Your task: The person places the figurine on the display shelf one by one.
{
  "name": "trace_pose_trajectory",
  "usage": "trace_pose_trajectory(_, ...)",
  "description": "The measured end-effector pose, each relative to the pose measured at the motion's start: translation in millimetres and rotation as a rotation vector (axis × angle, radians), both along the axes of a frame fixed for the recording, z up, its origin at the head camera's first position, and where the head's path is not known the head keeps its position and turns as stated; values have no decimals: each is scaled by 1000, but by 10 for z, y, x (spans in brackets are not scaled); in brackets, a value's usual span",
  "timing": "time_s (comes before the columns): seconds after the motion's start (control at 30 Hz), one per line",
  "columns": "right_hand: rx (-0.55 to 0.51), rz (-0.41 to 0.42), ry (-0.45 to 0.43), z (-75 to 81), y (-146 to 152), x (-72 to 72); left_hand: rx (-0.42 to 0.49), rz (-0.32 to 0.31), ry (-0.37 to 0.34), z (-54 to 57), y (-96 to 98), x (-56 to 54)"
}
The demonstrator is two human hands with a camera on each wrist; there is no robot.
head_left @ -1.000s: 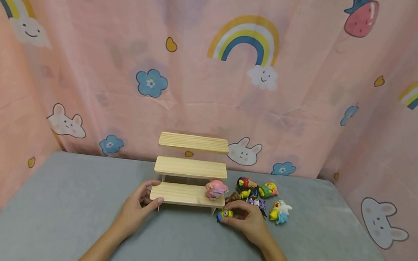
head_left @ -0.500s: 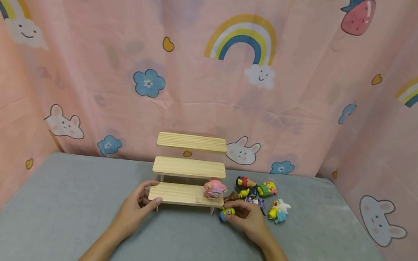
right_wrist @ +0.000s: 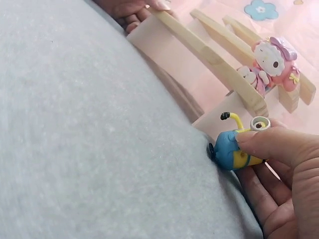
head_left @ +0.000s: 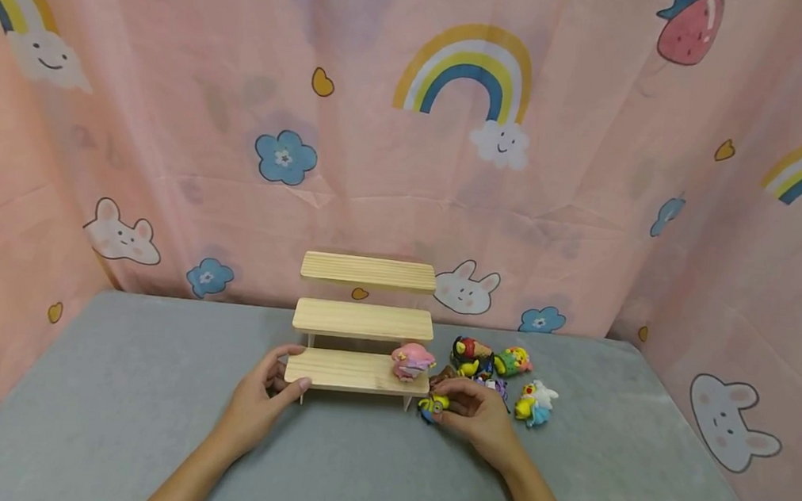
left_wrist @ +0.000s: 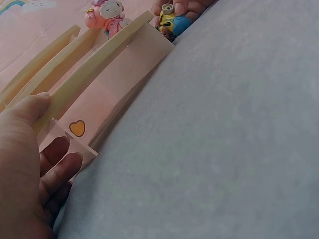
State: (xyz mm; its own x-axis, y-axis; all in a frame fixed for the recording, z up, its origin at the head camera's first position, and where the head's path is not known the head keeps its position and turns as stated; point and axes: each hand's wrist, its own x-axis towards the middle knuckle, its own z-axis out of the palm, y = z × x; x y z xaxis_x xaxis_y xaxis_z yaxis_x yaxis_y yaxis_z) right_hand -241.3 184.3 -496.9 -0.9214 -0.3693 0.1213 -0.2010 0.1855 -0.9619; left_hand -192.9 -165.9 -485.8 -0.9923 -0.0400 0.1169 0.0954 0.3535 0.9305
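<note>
My left hand [head_left: 261, 393] grips the left end of the lowest step of a three-tier wooden display stand [head_left: 340, 372], thumb on the front edge. In the left wrist view its other fingers curl beside the clear side panel [left_wrist: 67, 149]. Between thumb and fingers my right hand [head_left: 479, 420] pinches a small yellow-and-blue minion figurine [right_wrist: 234, 149], just off the stand's lower right corner. Its goggle eye and one raised arm show in the right wrist view. A pink figurine with a purple bow [right_wrist: 274, 64] stands at the right end of the lowest step.
Right of the stand several figurines lie in a cluster, among them a green-and-yellow one [head_left: 514, 361] and a white, yellow and blue one [head_left: 536, 405]. A grey cloth [head_left: 145, 387] covers the table. A pink patterned curtain [head_left: 346, 222] hangs behind.
The minion figurine has turned a little in my right hand's fingers, staying beside the stand's lower right corner. My left hand keeps its grip on the stand. The head view has shifted slightly.
</note>
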Motion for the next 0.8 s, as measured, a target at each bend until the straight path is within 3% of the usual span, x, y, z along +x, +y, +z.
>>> trace_pose_trajectory(0.2,23,-3,-5,-7,-4,1,-7,0,2,7,1,1)
trace_pose_trajectory(0.53,124,-12,98,6,-43,47,5,-8,-5,6,2,-2)
trace_pose_trajectory(0.67,114,-20,85,15,-50,47,6,-6,-9,1,2,-6)
trace_pose_trajectory(0.8,73,-54,14,20,-43,33,4,-3,-8,-4,1,-9)
